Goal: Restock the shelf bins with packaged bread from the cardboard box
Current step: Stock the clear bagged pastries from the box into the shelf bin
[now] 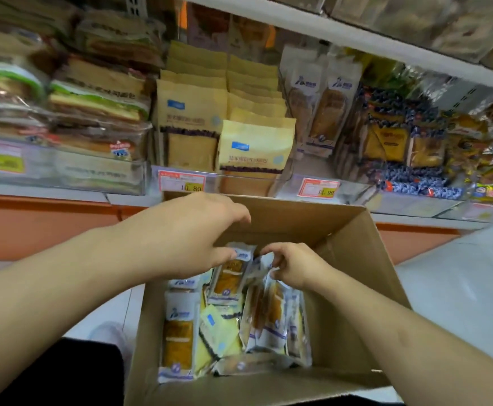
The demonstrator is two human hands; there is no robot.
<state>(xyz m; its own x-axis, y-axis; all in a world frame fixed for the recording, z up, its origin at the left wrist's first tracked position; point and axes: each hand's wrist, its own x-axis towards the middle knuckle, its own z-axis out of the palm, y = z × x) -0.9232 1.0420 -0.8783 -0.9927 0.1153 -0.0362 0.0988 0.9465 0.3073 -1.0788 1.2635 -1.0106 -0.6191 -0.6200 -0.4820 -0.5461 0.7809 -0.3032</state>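
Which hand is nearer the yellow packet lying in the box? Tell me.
Right. The right hand is down inside the cardboard box, above the yellow packet; the left hand sits higher, near the far rim.

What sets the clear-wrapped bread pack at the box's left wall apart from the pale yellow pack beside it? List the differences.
The clear-wrapped bread pack shows its brown bread through the film; the pale yellow pack is opaque. The clear pack lies straight along the cardboard box wall; the yellow one sits skewed. The clear pack looks longer and narrower. Both lie untouched in the box, each with a blue logo.
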